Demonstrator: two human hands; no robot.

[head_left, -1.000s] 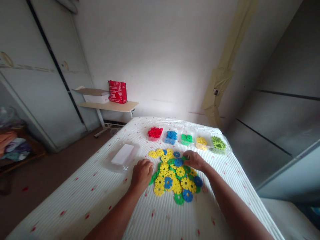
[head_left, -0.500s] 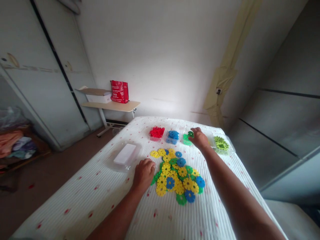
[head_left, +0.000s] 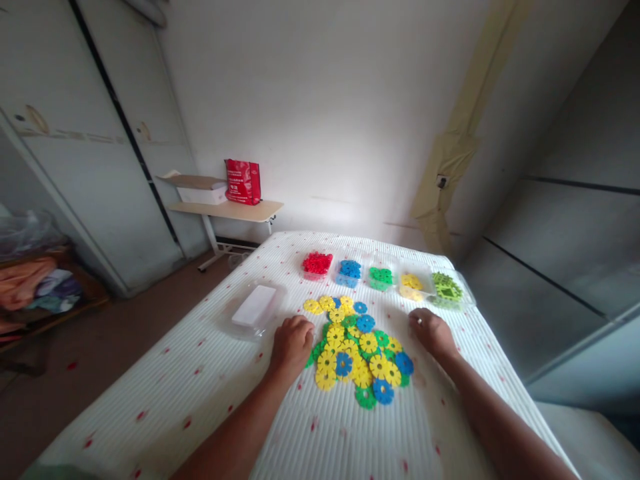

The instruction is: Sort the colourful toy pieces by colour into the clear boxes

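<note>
A loose pile of notched plastic discs (head_left: 350, 347), yellow, green and blue, lies on the striped cover between my hands. My left hand (head_left: 291, 343) rests at the pile's left edge, its fingers curled; anything inside them is hidden. To the right of the pile, my right hand (head_left: 433, 331) hovers or rests just off the discs with its fingers bent in and no disc showing. Beyond stand clear boxes sorted by colour: red pieces (head_left: 317, 263), blue discs (head_left: 349, 271), green discs (head_left: 381, 277), yellow discs (head_left: 411, 283) and light green pieces (head_left: 447, 288).
A clear plastic lid or tray with a white block (head_left: 255, 305) sits left of my left hand. Past the covered table (head_left: 210, 400), a small side table (head_left: 225, 211) holds a white carton (head_left: 203, 193) and a red bag (head_left: 243, 182) by the wall.
My right hand has left a green disc at the green box and come back to the pile's right side, uncovering the yellow box. My left hand stays in place. The view shifted slightly.
</note>
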